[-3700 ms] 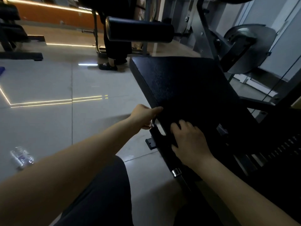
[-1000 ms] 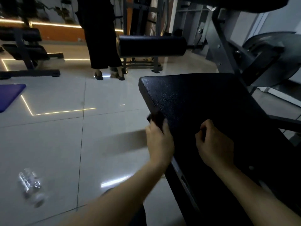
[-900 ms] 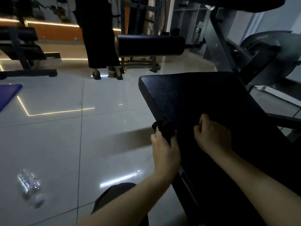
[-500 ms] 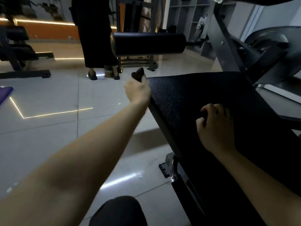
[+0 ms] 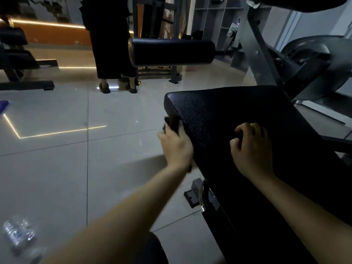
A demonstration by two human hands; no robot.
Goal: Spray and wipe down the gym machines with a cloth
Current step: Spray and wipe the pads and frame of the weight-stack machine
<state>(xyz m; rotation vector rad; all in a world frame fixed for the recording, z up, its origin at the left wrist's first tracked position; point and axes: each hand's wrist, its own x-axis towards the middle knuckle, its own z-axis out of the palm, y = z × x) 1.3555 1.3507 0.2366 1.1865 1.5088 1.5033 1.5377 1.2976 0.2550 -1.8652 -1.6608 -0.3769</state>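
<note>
A black padded bench of a gym machine slopes across the right half of the view. My left hand grips a dark cloth and holds it against the pad's left side edge. My right hand rests on top of the pad with its fingers curled; nothing shows inside them. A clear plastic bottle lies on the tiled floor at the lower left, far from both hands.
A black roller pad juts out above the bench's far end. The grey machine frame rises at the right. A person in dark clothes stands on the floor behind. Another bench sits at far left.
My left hand has pulled the cloth back from the pad's far corner to the middle of its left edge. My right hand has stayed on the pad.
</note>
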